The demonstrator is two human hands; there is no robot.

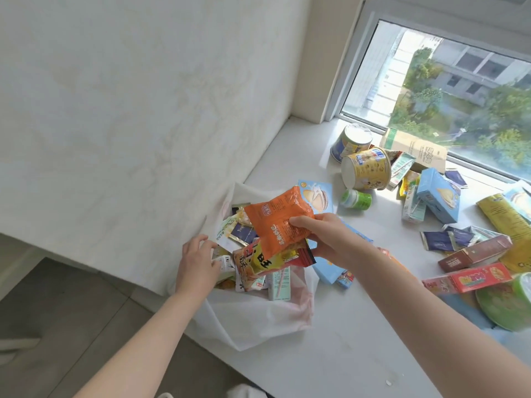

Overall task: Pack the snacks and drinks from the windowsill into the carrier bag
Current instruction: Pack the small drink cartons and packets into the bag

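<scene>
Our left hand (pixel 198 262) rests, fingers loosely spread, on packets at the mouth of the carrier bag (pixel 253 320), while our right hand (pixel 324 237) pinches an orange packet (pixel 275 225) just above it. We judge this a drop-in step, calling next for release, then a reach right to the tubs (pixel 365 168) and boxes (pixel 439 196) lying on the windowsill (pixel 330 354). Whether the yellow packet (pixel 270 259) beneath is also held we cannot tell; the right edge cuts off a green tub (pixel 511 303).

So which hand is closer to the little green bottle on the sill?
Right. The right hand, gripping an orange packet, is just short of the green bottle; the left hand is across the carrier bag, farther off.
</scene>
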